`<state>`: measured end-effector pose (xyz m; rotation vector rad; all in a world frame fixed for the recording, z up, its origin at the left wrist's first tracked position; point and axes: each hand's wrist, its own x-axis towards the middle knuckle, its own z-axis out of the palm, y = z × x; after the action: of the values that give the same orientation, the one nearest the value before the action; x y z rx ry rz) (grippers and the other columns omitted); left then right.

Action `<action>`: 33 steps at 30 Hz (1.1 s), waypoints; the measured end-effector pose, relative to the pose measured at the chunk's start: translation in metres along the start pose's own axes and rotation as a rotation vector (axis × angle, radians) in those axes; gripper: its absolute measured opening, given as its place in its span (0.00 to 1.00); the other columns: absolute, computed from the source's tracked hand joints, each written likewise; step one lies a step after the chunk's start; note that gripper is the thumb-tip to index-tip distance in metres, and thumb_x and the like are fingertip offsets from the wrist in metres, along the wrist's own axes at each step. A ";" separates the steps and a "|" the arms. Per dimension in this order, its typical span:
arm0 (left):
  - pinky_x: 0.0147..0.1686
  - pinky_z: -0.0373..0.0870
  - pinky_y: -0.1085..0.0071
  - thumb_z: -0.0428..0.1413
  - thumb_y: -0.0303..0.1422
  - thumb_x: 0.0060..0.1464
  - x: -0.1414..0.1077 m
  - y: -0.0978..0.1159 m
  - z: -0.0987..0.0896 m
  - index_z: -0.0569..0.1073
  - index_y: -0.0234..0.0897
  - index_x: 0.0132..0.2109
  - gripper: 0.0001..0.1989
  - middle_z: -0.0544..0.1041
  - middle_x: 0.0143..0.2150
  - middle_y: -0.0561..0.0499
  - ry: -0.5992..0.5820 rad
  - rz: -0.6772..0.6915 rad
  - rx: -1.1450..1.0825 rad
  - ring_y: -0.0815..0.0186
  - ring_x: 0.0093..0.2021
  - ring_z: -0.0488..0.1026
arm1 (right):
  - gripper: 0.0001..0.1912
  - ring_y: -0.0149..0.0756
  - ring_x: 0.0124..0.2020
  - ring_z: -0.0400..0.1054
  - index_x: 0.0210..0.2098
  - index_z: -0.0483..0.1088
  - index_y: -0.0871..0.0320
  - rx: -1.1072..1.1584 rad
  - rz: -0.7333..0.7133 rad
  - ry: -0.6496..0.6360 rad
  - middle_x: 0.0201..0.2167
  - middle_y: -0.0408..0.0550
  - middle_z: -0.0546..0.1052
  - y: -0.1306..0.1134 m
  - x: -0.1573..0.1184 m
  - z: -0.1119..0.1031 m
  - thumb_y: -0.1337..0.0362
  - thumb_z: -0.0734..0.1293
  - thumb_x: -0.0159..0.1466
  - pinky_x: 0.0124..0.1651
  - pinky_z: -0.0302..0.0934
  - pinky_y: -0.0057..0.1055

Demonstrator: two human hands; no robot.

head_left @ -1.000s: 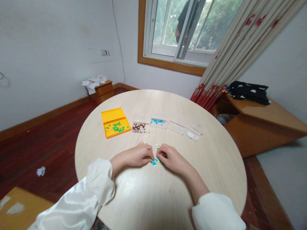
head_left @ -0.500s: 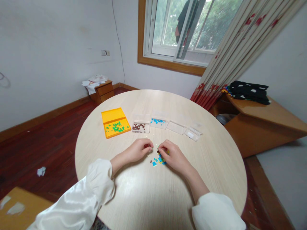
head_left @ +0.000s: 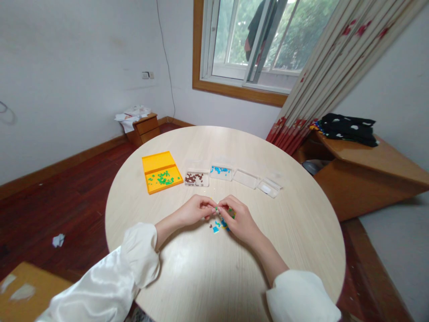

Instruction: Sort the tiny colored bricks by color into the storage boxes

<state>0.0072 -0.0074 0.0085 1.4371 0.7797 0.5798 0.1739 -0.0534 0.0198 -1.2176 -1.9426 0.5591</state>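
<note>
Fingertips of my left hand and my right hand meet above the table, both closed in a pinch. Between them is a tiny green building brick, partly hidden by the fingers. Just below lies a small heap of mixed blue, yellow and green bricks, some of it covered by my right hand. A blue brick and a small brown brick rest at the heap's left side.
On the round table stand an open yellow box with green bricks, a clear box with brown bricks and another clear box with blue ones. Two further clear boxes, including one open box, are to the right.
My two hands have come together; the left moved slightly right, and the right moved slightly left. The green brick is now between both sets of fingertips.
</note>
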 end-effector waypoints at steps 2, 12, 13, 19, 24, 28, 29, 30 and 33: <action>0.23 0.57 0.76 0.59 0.36 0.45 0.000 0.001 -0.001 0.74 0.29 0.33 0.12 0.69 0.21 0.55 -0.005 -0.002 -0.034 0.75 0.21 0.62 | 0.07 0.32 0.31 0.64 0.30 0.68 0.58 -0.003 -0.008 0.012 0.27 0.45 0.70 0.001 0.000 0.000 0.68 0.61 0.63 0.35 0.58 0.29; 0.23 0.58 0.76 0.63 0.36 0.41 0.001 -0.001 -0.002 0.73 0.30 0.28 0.12 0.69 0.20 0.55 0.045 -0.020 -0.137 0.75 0.19 0.62 | 0.05 0.32 0.32 0.64 0.30 0.69 0.57 -0.019 0.001 -0.005 0.28 0.44 0.70 0.002 0.000 -0.003 0.69 0.62 0.62 0.36 0.57 0.29; 0.23 0.58 0.76 0.63 0.36 0.41 0.001 0.000 -0.003 0.73 0.30 0.28 0.12 0.70 0.20 0.54 0.061 -0.016 -0.162 0.75 0.19 0.62 | 0.05 0.31 0.31 0.64 0.30 0.69 0.58 -0.018 0.008 -0.013 0.28 0.44 0.70 0.003 0.000 -0.004 0.69 0.62 0.61 0.36 0.57 0.29; 0.24 0.62 0.77 0.63 0.32 0.41 0.000 0.003 -0.010 0.70 0.29 0.27 0.11 0.70 0.21 0.53 0.137 -0.091 -0.435 0.75 0.20 0.64 | 0.05 0.31 0.33 0.64 0.27 0.70 0.58 -0.083 0.061 -0.253 0.28 0.44 0.71 0.000 -0.001 -0.012 0.73 0.65 0.57 0.38 0.57 0.29; 0.20 0.62 0.80 0.56 0.24 0.44 0.003 0.005 -0.014 0.67 0.31 0.25 0.05 0.69 0.20 0.52 0.137 -0.225 -0.682 0.74 0.21 0.65 | 0.05 0.32 0.33 0.64 0.27 0.72 0.59 -0.191 0.075 -0.359 0.29 0.45 0.72 -0.002 -0.003 -0.010 0.73 0.65 0.55 0.40 0.56 0.30; 0.14 0.54 0.81 0.50 0.24 0.46 0.006 0.001 -0.017 0.64 0.32 0.22 0.07 0.65 0.17 0.52 0.057 -0.323 -0.809 0.76 0.15 0.58 | 0.05 0.33 0.33 0.64 0.28 0.72 0.59 -0.243 0.077 -0.383 0.29 0.45 0.73 -0.001 -0.004 -0.010 0.72 0.64 0.55 0.41 0.55 0.31; 0.13 0.52 0.82 0.48 0.25 0.47 0.007 0.000 -0.018 0.63 0.32 0.21 0.08 0.64 0.16 0.52 0.030 -0.348 -0.835 0.76 0.14 0.56 | 0.06 0.33 0.33 0.64 0.28 0.72 0.59 -0.246 0.077 -0.390 0.29 0.45 0.73 0.000 -0.004 -0.010 0.73 0.64 0.55 0.41 0.55 0.31; 0.12 0.51 0.82 0.47 0.25 0.48 0.007 -0.001 -0.018 0.62 0.32 0.21 0.10 0.62 0.15 0.53 0.009 -0.368 -0.851 0.77 0.14 0.54 | 0.06 0.33 0.33 0.65 0.28 0.72 0.59 -0.248 0.077 -0.395 0.29 0.45 0.73 0.000 -0.004 -0.010 0.73 0.64 0.55 0.41 0.55 0.31; 0.11 0.48 0.83 0.45 0.27 0.52 0.007 -0.001 -0.018 0.60 0.34 0.20 0.12 0.60 0.15 0.55 -0.005 -0.401 -0.855 0.78 0.13 0.51 | 0.07 0.33 0.33 0.64 0.28 0.72 0.59 -0.258 0.077 -0.399 0.29 0.45 0.73 0.000 -0.004 -0.009 0.74 0.64 0.54 0.41 0.54 0.31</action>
<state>-0.0020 0.0098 0.0068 0.4797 0.6666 0.5027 0.1824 -0.0575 0.0241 -1.4299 -2.3673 0.6443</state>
